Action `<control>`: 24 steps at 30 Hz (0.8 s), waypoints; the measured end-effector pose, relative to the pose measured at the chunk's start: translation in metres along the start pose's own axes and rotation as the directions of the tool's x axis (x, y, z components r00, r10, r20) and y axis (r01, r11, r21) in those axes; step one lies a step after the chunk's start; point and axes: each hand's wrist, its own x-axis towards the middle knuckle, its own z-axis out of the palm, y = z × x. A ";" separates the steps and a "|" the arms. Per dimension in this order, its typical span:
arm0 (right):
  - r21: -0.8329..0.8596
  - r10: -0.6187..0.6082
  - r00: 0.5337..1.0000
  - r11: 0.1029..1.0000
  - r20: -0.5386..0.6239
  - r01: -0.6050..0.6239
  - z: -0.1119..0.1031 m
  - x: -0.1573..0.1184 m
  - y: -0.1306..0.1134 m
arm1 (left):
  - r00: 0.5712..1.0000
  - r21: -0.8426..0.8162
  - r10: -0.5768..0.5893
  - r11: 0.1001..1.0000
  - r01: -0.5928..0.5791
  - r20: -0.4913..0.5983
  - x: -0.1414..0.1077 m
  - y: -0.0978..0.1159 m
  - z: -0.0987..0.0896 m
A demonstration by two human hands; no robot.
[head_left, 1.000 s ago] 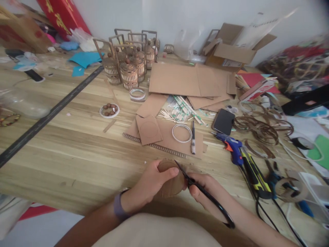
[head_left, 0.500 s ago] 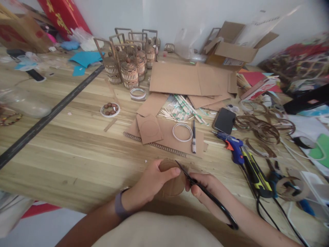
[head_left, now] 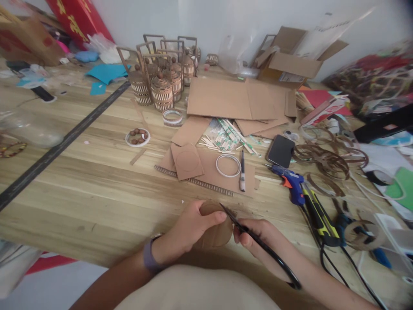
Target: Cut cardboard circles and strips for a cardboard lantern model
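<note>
Between my hands, near the table's front edge, is a roughly round piece of cardboard [head_left: 218, 234]. My left hand [head_left: 196, 226] pinches it, thumb on top and fingers underneath. Black-handled scissors [head_left: 263, 245] lie along my right hand [head_left: 263, 237], whose fingers are closed around them. Their dark blades rest at the right edge of the cardboard, pointing up and left. Beyond my hands, a cardboard square with a drawn circle [head_left: 187, 161] lies on a larger sheet, beside a white tape ring [head_left: 228, 165] and a pen [head_left: 242, 172].
To the right lie a blue glue gun [head_left: 292, 183], a yellow-black cutter [head_left: 321, 215], a phone [head_left: 280, 150] and brown strip rings [head_left: 332, 161]. Small slatted lanterns [head_left: 163, 92] stand at the back, near cardboard sheets [head_left: 222, 99] and an open box [head_left: 293, 66]. A ring of beads [head_left: 138, 137] sits left.
Both hands stay in nearly the same place. The scissor handle has shifted slightly down and right, and the cardboard piece has turned a little. The whole view has drifted slightly.
</note>
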 end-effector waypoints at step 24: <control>0.003 0.056 0.998 0.998 0.026 -0.056 0.000 -0.004 0.007 | 0.998 0.030 0.024 0.999 -0.026 0.055 -0.001 -0.001 -0.001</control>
